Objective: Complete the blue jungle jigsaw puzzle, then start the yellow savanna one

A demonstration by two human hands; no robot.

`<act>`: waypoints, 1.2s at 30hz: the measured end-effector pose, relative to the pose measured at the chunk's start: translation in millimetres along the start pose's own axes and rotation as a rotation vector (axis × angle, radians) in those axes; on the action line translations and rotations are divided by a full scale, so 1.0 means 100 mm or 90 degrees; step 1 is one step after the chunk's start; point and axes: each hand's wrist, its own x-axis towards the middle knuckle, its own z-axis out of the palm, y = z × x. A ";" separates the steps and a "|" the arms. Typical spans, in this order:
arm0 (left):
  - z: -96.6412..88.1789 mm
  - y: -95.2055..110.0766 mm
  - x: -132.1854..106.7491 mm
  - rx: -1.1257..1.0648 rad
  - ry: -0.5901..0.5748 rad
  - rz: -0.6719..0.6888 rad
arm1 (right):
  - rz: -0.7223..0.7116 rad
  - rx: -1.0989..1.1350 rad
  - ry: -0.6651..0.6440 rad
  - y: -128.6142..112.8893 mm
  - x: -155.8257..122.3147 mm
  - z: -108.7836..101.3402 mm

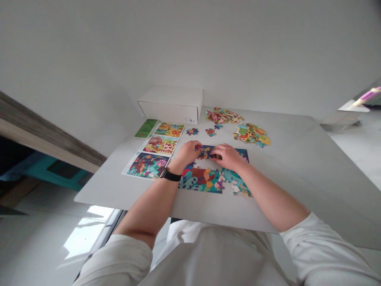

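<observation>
A partly joined jigsaw puzzle (pixel 202 179) lies on the table, dark blue and teal with a brown bear and white rabbits. A gap shows in its middle, and another at the front edge beside a rabbit. At the upper left of the puzzle, my left hand (pixel 189 152) has its fingers closed on the edge of a dark blue piece. My right hand (pixel 228 156) curls over the top row, fingertips pinching a jigsaw piece there. The palm and fingers cover part of that row. A black watch (pixel 171 174) is on my left wrist.
A picture sheet (pixel 148 165) showing three scenes lies on the left, with a green card (pixel 146 128) behind it. A white box (pixel 171 105) stands at the back. Loose pieces (pixel 210 132) lie behind the puzzle, near two piles (pixel 224 116) (pixel 253 135) of pieces.
</observation>
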 end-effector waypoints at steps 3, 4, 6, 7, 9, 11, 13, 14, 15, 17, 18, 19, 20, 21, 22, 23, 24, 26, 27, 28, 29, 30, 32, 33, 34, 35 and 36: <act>0.04 -0.03 0.00 0.026 -0.014 0.030 | 0.000 -0.006 -0.010 0.00 0.00 0.01; 0.05 -0.04 0.00 0.032 -0.017 0.039 | 0.001 -0.009 -0.014 -0.01 0.00 0.02; 0.07 -0.05 0.01 0.036 -0.024 0.054 | 0.006 -0.012 -0.022 -0.03 0.01 0.02; 0.07 -0.05 0.01 0.035 -0.027 0.059 | 0.008 -0.014 -0.027 -0.04 0.01 0.02; 0.08 -0.04 0.01 0.035 -0.031 0.061 | 0.013 -0.018 -0.035 -0.06 0.01 0.02; 0.07 -0.04 0.01 0.040 -0.031 0.059 | 0.018 -0.023 -0.038 -0.08 0.01 0.01; 0.07 -0.03 0.01 0.046 -0.035 0.062 | 0.022 -0.027 -0.042 -0.09 0.02 0.01; 0.07 -0.04 0.01 0.047 -0.039 0.065 | 0.023 -0.029 -0.045 -0.10 0.02 0.00; 0.07 -0.04 0.01 0.048 -0.047 0.071 | 0.024 -0.031 -0.049 -0.11 0.02 0.00; 0.07 -0.06 0.01 0.046 -0.066 0.086 | 0.025 -0.036 -0.056 -0.11 0.02 -0.02; 0.07 -0.07 0.01 0.044 -0.075 0.093 | 0.024 -0.037 -0.058 -0.12 0.02 -0.02; 0.07 -0.08 0.01 0.041 -0.082 0.100 | 0.023 -0.039 -0.059 -0.12 0.02 -0.03; 0.08 -0.09 0.02 0.039 -0.086 0.105 | 0.022 -0.040 -0.060 -0.12 0.02 -0.03; 0.08 -0.10 0.02 0.037 -0.088 0.108 | 0.022 -0.040 -0.061 -0.12 0.02 -0.03; 0.08 -0.11 0.02 0.037 -0.089 0.108 | 0.022 -0.039 -0.062 -0.12 0.02 -0.04; 0.08 -0.12 0.02 0.038 -0.090 0.109 | 0.023 -0.038 -0.063 -0.12 0.02 -0.04; 0.08 -0.12 0.02 0.041 -0.092 0.110 | 0.025 -0.035 -0.062 -0.11 0.02 -0.03; 0.08 -0.13 0.03 0.048 -0.099 0.115 | 0.026 -0.026 -0.055 -0.11 0.02 -0.02; 0.07 -0.13 0.03 0.051 -0.102 0.118 | 0.025 -0.020 -0.049 -0.10 0.02 -0.01; 0.06 -0.13 0.02 0.053 -0.104 0.120 | 0.024 -0.014 -0.041 -0.10 0.02 0.00; 0.06 -0.13 0.02 0.052 -0.106 0.122 | 0.023 -0.009 -0.035 -0.09 0.02 0.01; 0.05 -0.12 0.02 0.049 -0.105 0.123 | 0.023 -0.005 -0.030 -0.09 0.02 0.02; 0.04 -0.11 0.02 0.038 -0.104 0.125 | 0.026 -0.001 -0.026 -0.08 0.02 0.05; 0.04 -0.11 0.02 0.034 -0.103 0.126 | 0.029 -0.001 -0.024 -0.09 0.02 0.06; 0.04 -0.10 0.02 0.035 -0.104 0.127 | 0.033 0.000 -0.022 -0.09 0.02 0.06; 0.04 -0.09 0.01 0.039 -0.107 0.127 | 0.040 0.001 -0.020 -0.09 0.02 0.06; 0.03 -0.08 0.01 0.043 -0.112 0.127 | 0.049 0.003 -0.017 -0.10 0.02 0.06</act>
